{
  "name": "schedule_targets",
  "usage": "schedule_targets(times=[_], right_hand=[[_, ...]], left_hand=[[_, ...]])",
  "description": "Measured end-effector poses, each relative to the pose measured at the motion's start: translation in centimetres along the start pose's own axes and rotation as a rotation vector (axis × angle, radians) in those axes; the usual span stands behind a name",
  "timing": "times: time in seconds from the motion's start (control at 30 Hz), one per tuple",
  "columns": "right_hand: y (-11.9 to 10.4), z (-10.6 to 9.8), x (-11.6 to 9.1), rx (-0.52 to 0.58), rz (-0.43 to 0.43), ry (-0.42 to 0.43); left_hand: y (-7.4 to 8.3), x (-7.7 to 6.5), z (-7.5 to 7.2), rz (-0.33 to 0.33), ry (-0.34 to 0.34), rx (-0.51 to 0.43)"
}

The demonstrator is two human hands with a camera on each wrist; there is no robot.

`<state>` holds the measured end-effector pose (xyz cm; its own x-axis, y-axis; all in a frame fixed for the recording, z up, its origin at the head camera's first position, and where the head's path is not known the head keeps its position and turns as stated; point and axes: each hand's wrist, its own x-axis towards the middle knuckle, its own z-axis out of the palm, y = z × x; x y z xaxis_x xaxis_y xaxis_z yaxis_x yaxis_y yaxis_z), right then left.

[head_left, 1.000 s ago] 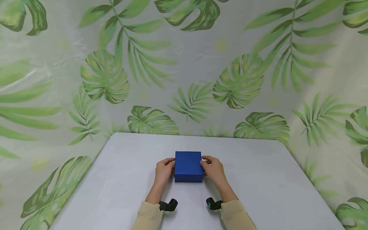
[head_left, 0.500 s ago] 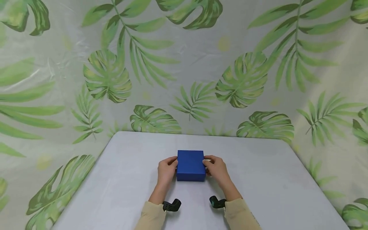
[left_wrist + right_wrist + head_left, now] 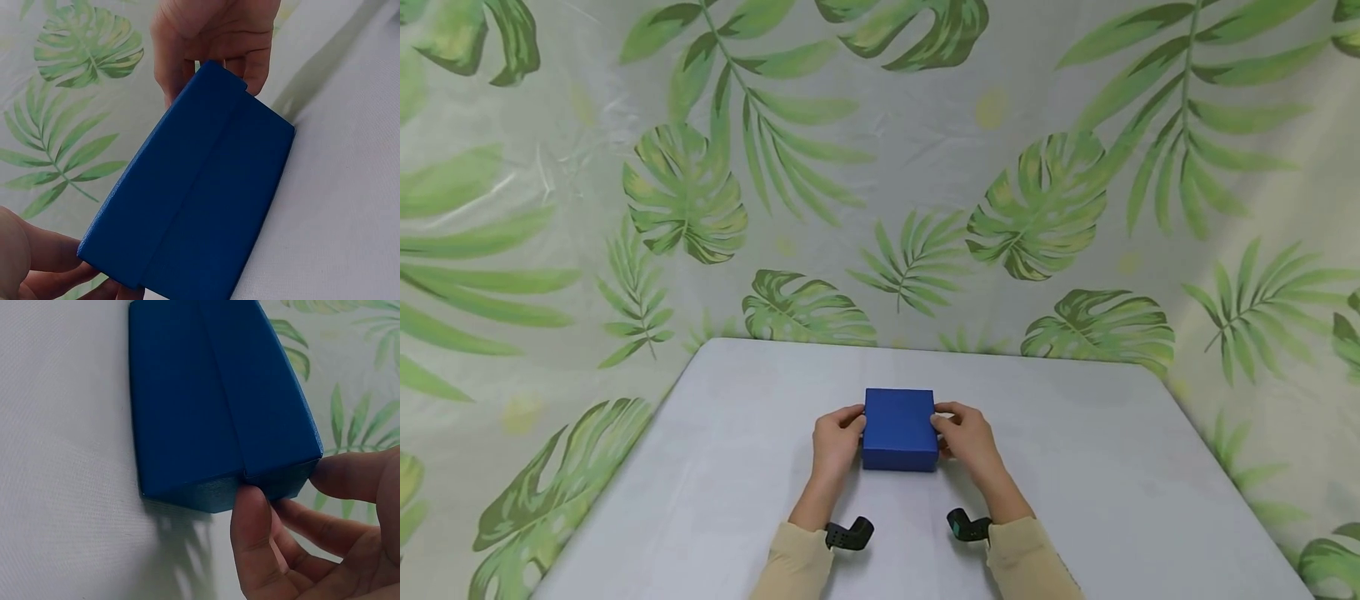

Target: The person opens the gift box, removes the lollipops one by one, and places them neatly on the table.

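Note:
A blue lidded box [image 3: 900, 425] stands on the white table between my two hands. My left hand [image 3: 835, 446] holds its left side, the thumb by the top edge and the fingers curled below. My right hand [image 3: 972, 442] grips the opposite side in the same way. Close up in the right wrist view, the thumb touches the corner of the lid [image 3: 269, 394] and a fingertip lies at the seam under the lid's edge. The lid [image 3: 169, 175] covers the upper part of the base [image 3: 237, 206] in the left wrist view. The box's contents are hidden.
The white table [image 3: 760, 392] reaches back to a leaf-patterned curtain [image 3: 917, 150], which also hangs at both sides. Each wrist wears a black strap with a small camera [image 3: 850, 533]. Light sleeves cover the forearms.
The head view has shifted slightly, so everything sits a little further right. My fingers have settled more closely against the box's sides; the box itself shows no clear movement on the table.

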<state>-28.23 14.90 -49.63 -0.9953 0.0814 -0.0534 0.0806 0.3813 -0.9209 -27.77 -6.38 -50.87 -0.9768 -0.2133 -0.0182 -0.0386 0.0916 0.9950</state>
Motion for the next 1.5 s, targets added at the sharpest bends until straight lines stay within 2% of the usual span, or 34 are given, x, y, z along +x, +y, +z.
schedule_targets(times=[1.1,1.5], right_hand=[[-1.4,-0.3,-0.8,-0.040,-0.029,0.024],[-1.8,-0.6,-1.1,-0.007,-0.085,0.033]], left_hand=[[1.2,-0.5,-0.4,-0.029,-0.013,-0.005],[2.0,-0.6,-0.6,-0.005,-0.014,-0.027]])
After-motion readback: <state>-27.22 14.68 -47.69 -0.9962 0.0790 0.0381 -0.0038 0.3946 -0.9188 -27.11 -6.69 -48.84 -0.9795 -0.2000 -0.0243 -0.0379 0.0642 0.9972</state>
